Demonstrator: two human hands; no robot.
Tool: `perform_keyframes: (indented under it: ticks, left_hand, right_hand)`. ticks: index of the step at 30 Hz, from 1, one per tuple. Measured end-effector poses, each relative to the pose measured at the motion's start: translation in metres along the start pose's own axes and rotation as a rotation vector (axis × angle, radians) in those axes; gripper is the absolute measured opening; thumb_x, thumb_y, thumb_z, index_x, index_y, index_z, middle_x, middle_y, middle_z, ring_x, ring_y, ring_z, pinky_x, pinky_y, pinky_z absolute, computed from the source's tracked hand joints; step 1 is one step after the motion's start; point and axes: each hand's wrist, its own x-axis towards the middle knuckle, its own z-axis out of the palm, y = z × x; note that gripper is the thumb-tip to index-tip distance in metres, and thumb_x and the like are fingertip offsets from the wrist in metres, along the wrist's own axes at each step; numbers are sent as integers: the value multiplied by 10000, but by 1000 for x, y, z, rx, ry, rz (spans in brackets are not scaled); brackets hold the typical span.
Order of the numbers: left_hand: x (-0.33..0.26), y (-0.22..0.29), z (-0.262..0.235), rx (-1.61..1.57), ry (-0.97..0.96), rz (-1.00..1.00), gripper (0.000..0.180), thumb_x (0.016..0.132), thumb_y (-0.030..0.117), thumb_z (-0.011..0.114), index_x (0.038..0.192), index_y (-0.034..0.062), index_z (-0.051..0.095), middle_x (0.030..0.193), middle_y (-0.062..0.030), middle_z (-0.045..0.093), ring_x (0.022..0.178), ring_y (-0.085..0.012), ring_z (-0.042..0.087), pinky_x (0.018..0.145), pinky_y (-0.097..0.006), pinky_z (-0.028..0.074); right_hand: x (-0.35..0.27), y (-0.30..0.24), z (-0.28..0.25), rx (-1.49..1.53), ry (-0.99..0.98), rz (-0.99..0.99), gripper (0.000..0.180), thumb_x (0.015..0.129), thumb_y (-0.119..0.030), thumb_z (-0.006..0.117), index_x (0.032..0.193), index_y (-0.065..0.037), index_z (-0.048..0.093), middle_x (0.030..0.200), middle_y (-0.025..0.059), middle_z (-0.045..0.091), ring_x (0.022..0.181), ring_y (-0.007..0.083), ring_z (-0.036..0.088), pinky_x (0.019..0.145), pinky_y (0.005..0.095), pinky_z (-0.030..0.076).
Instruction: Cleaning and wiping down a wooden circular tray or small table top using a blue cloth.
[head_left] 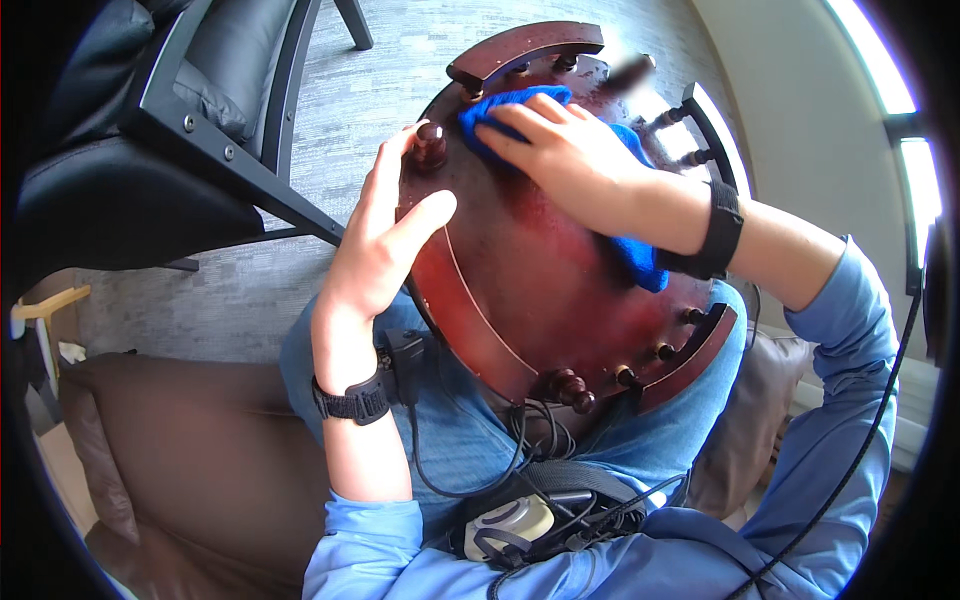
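A round, dark red wooden tabletop-like piece [515,250] with a glossy surface lies tilted over my lap. Short curved rails on small turned posts stand along parts of its rim, along with turned knobs. My left hand [375,235] grips its left edge beside a knob [430,146], the thumb over the top face. My right hand [570,150] presses a blue cloth [640,262] flat against the far part of the surface. Part of the cloth hangs out from under my right wrist, toward the near right.
A black armchair [190,150] with a dark frame stands at the left, close to my left arm. I sit on a brown sofa [200,420]. Black cables [545,430] and a pale device [508,525] lie at my waist. A wall [800,110] and bright window are at right.
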Motion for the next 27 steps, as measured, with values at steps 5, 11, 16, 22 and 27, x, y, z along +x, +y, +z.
perform_keyframes:
  ticks: [5,11,16,22,27]
  left_hand:
    - [-1,-3,-2,-33,6,-16,597,864,167,618,1384,-2,378,1343,-135,470,1277,-204,418,1101,-330,288]
    - [2,-1,2,-131,-35,-21,577,872,138,597,1387,7,372,1339,-102,458,1260,-189,416,1093,-316,292]
    - [0,0,0,-188,-37,-27,543,882,139,558,1380,15,380,1330,-84,446,1248,-172,405,1088,-306,281]
    - [2,-1,6,-188,-54,-26,562,878,173,569,1379,2,381,1342,-92,442,1266,-177,393,1104,-313,251]
    - [-2,-1,1,-167,-33,-43,578,873,207,575,1375,-4,384,1348,-103,435,1279,-191,383,1104,-319,249]
  right_hand:
    - [-4,-4,-2,68,29,-121,547,750,-56,572,1295,-99,547,1269,73,512,1156,250,501,917,403,459]
    - [-2,-14,7,235,84,-121,603,693,19,585,1288,-73,556,1360,122,495,1273,295,461,1002,423,434]
    - [-17,-10,10,344,138,-317,508,720,-12,576,1223,-75,598,1336,92,533,1242,283,497,998,431,441]
    - [-58,2,-22,588,-208,-495,378,779,-24,540,1126,-83,677,1220,91,610,1163,271,547,967,390,465]
    - [-28,31,-24,600,80,-156,479,713,91,525,1168,-12,635,1178,163,618,1093,335,573,976,391,448]
